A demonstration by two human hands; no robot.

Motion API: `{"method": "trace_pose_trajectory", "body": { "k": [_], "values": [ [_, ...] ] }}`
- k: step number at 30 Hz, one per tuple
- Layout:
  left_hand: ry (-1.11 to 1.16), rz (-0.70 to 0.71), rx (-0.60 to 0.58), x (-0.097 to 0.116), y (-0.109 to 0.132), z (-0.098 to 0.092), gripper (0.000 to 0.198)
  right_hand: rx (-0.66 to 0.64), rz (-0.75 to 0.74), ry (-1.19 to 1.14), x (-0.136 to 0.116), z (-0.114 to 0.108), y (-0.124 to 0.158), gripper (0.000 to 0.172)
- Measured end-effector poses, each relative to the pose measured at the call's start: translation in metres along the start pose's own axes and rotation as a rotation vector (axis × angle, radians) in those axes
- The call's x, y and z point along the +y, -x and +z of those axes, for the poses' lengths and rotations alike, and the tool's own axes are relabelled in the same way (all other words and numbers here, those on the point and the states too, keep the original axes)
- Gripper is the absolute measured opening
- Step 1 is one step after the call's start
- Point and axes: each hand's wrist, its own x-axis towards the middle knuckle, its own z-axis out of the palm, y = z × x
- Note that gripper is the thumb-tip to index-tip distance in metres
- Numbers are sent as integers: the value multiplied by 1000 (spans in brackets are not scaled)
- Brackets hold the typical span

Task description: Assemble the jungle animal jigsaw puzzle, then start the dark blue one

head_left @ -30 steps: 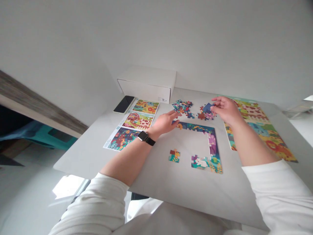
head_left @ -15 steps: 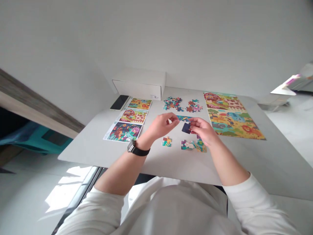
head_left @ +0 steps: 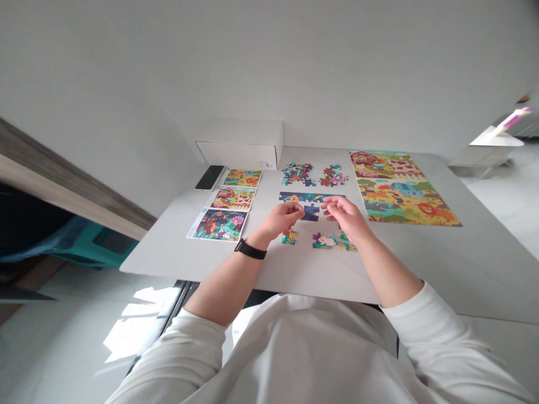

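Observation:
A dark blue puzzle piece (head_left: 311, 212) lies between my hands, just below a joined strip of pieces (head_left: 307, 197). My left hand (head_left: 283, 217) is at the piece's left edge, thumb and fingertips pressed together; whether they grip it is unclear. On the right, my right hand (head_left: 343, 216) has its thumb and fingers apart and holds nothing. Nearer me lie a small orange and green piece (head_left: 288, 238), partly under my left hand, and joined pieces with a white animal (head_left: 325, 241). Two loose piles, one multicoloured (head_left: 297, 173), one brown and pink (head_left: 334, 177), lie beyond the strip.
Three small picture sheets (head_left: 221, 225) lie on the left of the table (head_left: 168, 241), with a phone (head_left: 209, 177) above them. A white box (head_left: 240, 147) stands against the wall. Finished-looking pictures (head_left: 406, 196) lie on the right.
The dark blue piece has left my right hand's grasp and lies flat, further left. My right hand has opened. My left hand's fingers have closed together, and the view has shifted slightly.

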Motion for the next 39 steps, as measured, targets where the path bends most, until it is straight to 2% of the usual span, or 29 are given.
{"method": "trace_pose_trajectory", "body": {
  "k": [4,12,18,22,28,31,36,39],
  "values": [
    [82,-13,26,-3,-2,-2,30,-41,7,43,2,-6,-1,39],
    [75,30,32,-5,-5,-3,29,-109,-46,42,11,10,-1,45],
    [39,14,2,-9,-6,-3,29,-133,-87,85,7,11,4,46],
    [24,17,2,-9,-5,-2,27,-170,-89,120,4,12,8,42],
    [-19,51,28,-8,-4,-2,28,-154,-40,118,6,13,5,32],
    [-87,103,39,-8,-3,-1,31,-190,-15,145,6,12,5,32],
    [-270,299,36,-6,1,3,30,-233,28,148,8,14,8,32],
    [-381,404,53,-10,1,5,40,-179,58,80,11,15,6,32]
  ]
}}
